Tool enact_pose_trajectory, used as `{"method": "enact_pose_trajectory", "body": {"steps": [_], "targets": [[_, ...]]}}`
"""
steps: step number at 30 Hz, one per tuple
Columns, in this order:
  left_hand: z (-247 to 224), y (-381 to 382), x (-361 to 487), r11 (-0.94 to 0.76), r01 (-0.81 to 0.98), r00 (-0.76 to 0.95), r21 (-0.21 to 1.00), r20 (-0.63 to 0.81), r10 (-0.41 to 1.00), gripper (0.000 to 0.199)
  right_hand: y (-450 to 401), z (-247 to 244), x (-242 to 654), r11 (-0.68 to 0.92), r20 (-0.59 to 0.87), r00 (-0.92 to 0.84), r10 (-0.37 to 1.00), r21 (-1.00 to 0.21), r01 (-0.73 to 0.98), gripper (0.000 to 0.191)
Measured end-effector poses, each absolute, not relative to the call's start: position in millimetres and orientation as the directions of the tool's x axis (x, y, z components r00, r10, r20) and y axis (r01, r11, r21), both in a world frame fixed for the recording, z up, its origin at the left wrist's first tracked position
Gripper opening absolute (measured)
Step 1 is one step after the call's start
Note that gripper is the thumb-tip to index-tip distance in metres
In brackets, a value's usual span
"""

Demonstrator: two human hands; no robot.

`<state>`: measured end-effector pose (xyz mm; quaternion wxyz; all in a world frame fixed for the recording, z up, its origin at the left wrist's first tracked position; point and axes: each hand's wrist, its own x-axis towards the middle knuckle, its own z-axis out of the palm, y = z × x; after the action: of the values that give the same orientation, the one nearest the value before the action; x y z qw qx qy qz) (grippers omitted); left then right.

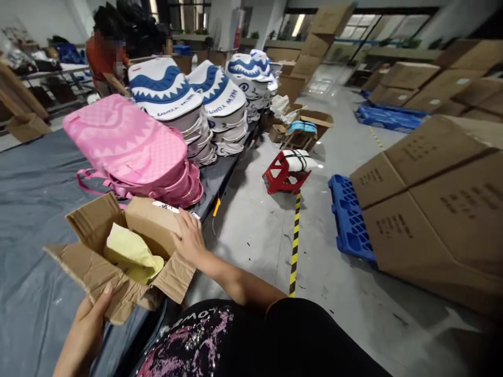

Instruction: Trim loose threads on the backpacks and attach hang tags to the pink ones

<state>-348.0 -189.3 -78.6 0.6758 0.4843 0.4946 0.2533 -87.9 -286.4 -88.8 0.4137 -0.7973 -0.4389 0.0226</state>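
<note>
Cardboard box [88, 264], creased and open-flapped, holds crumpled pale-yellow paper [131, 248].

Black top [251, 340] with short sleeve [301, 319], pink print [178, 348] across the front, white lettering [202, 315], silvery specks [196, 337], bare hands [191, 241]

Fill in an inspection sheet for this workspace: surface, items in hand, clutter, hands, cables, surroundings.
Surface: table under a creased dark cloth.
Items in hand: open cardboard box, flaps spread, yellow paper inside.
Clutter: pink backpacks stacked behind the box, piles of white backpacks beyond; small orange object at the table edge, type unclear.
Hands: left hand holds the near flap, thumb on top; right hand on the box's right side, grip unclear.
Cables: nothing seen, except a thin cord below the orange object.
Surroundings: person in orange across the table; red stool, blue pallet bearing cartons, striped floor tape.
</note>
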Motion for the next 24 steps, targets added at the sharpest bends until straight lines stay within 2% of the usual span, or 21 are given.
{"method": "enact_pose_trajectory", "body": {"steps": [1, 3, 5, 7, 9, 12, 14, 19, 24], "targets": [[-75.4, -202.4, -344.4, 0.413, 0.159, 0.371, 0.897, -0.442, 0.817, 0.081, -302.9, -88.6, -72.3, -0.293, 0.307, 0.668, 0.678, -0.721, 0.628, 0.067], [-69.2, -230.3, -335.9, 0.452, 0.221, 0.347, 0.864, -0.502, 0.792, 0.076, -341.6, -92.4, -34.9, -0.335, 0.09, 0.724, 0.684, -0.843, 0.421, 0.077], [-63.6, -259.5, -320.8, 0.482, 0.289, 0.313, 0.827, -0.558, 0.769, 0.071, -383.7, -102.6, 4.6, -0.364, -0.209, 0.62, 0.756, -0.922, 0.133, 0.071], [-58.1, -290.6, -295.0, 0.479, 0.326, 0.277, 0.815, -0.567, 0.776, 0.071, -425.7, -115.8, 39.3, -0.365, -0.368, 0.462, 0.807, -0.926, -0.1, 0.055], [-52.5, -324.0, -259.0, 0.442, 0.331, 0.295, 0.834, -0.537, 0.79, 0.076, -466.5, -126.1, 67.7, -0.325, -0.405, 0.424, 0.81, -0.912, -0.249, 0.045], [-45.7, -372.8, -194.6, 0.401, 0.351, 0.436, 0.846, -0.527, 0.729, 0.082, -528.1, -130.2, 104.0, -0.247, -0.373, 0.508, 0.776, -0.922, -0.3, 0.043], [-44.2, -398.1, -151.1, 0.406, 0.355, 0.542, 0.842, -0.539, 0.644, 0.083, -570.8, -128.3, 125.9, -0.201, -0.374, 0.58, 0.724, -0.918, -0.342, 0.047], [-60.0, -432.2, -47.7, 0.385, 0.33, 0.722, 0.862, -0.493, 0.485, 0.077, -673.9, -134.4, 163.7, -0.119, -0.49, 0.675, 0.552, -0.847, -0.518, 0.066], [-88.2, -460.3, 62.5, 0.323, 0.339, 0.845, 0.884, -0.437, 0.308, 0.064, -742.5, -165.8, 196.3, 0.157, -0.363, 0.72, 0.591, -0.824, -0.544, 0.082]]}}
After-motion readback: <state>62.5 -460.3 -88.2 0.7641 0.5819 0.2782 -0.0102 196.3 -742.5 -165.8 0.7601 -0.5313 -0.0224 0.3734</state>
